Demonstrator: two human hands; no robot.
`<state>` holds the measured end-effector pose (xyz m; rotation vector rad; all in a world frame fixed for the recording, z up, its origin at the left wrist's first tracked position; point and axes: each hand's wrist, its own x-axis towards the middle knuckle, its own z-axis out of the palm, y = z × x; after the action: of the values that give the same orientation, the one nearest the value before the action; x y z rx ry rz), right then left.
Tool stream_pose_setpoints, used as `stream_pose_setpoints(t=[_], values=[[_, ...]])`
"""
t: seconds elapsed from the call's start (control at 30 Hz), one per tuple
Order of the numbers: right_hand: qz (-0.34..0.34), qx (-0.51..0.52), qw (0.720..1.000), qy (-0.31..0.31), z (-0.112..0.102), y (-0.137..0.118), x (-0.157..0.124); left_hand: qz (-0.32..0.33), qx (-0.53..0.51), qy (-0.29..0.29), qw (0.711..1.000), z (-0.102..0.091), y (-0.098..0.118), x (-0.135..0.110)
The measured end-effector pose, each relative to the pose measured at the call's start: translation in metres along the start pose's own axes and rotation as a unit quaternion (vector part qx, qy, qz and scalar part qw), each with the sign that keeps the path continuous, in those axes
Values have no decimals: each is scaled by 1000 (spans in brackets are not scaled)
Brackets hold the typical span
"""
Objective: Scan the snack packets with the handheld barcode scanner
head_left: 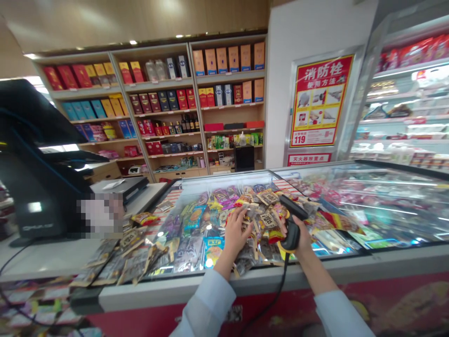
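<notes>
Black plastic shows at the right of centre: we grip a handheld scanner (293,209) in our right hand (300,233), fingers wrapped around its handle, and its dark cable (282,278) hangs down toward the bottom of the frame. Our left hand (238,229), in the centre, lies fingers spread on a heap of snack packets (269,221); we cannot tell whether it pinches any of them. The scanner is just above the right part of this heap, on the glass top of a chest freezer (351,267). More packets, a second pile (131,255), lie at the lower left. We see a black terminal (38,201) at the left edge, stocked shelves (231,74) across the upper middle, and a red poster (321,100) at the upper right.
</notes>
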<state>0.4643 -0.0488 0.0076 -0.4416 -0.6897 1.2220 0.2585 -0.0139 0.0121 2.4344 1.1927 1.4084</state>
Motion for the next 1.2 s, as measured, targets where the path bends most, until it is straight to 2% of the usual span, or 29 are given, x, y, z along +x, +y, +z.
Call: stream_pose_setpoints(t=[0.17, 0.3, 0.4, 0.53, 0.77, 0.9, 1.07, 1.2], values=[[13, -31, 999, 6, 11, -6, -6, -24, -33, 49, 998, -6, 1, 4], [18, -50, 999, 6, 20, -10, -15, -51, -39, 73, 995, -19, 1, 7], [5, -51, 999, -3, 31, -9, -21, -64, -27, 88, 994, -40, -3, 7], [40, -44, 998, -29, 60, 4, -26, -73, -6, 113, 991, -83, -22, 4], [80, -27, 992, -95, 130, 58, -22, -119, 69, 173, 975, -175, -78, -16], [106, -23, 986, -126, 163, 101, -19, -132, 108, 197, 965, -217, -113, -40], [141, -5, 980, -142, 185, 157, -19, -186, 202, 185, 944, -250, -160, -74], [185, -22, 973, -136, 192, 195, -22, -233, 292, 167, 912, -256, -192, -98]])
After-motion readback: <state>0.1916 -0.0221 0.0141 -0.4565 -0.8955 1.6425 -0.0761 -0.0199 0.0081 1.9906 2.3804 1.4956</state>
